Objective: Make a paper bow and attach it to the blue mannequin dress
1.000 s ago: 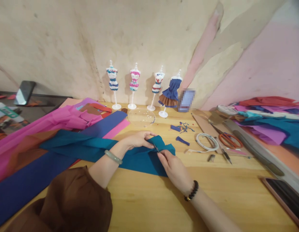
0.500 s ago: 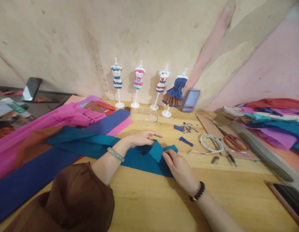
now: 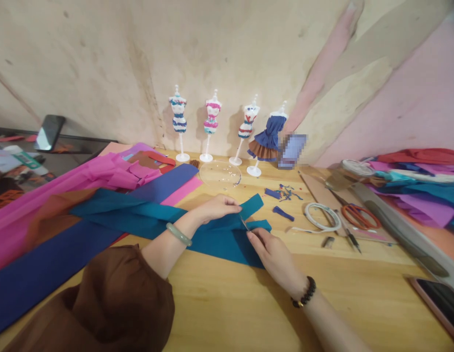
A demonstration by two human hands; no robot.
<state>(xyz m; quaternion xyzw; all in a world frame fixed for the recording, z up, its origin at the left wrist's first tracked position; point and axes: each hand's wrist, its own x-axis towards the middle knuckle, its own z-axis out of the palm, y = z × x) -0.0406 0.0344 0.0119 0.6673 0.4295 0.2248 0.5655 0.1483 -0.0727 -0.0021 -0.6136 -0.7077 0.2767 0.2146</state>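
Observation:
A long teal crepe strip (image 3: 146, 217) lies across the wooden table (image 3: 248, 303). My left hand (image 3: 215, 208), with a pale green bangle on its wrist, pinches the strip's raised end flap. My right hand (image 3: 272, 254), with a black bead bracelet on its wrist, is closed on a thin metal tool (image 3: 244, 224), perhaps a needle or small blade, whose tip touches the teal strip between my hands.
Several small dress forms (image 3: 212, 122) stand at the wall beside a clear dish (image 3: 219, 176). Pink (image 3: 83, 178) and dark blue (image 3: 58, 264) strips lie left. Orange scissors (image 3: 355, 215), a white tape coil (image 3: 322, 216), blue scraps (image 3: 281, 195), a phone (image 3: 437, 303) and piled fabric (image 3: 417, 190) lie right.
The teal end flap, folded low between my hands before, is now lifted and stretched out to the right by my left hand. My right hand has stayed close by it.

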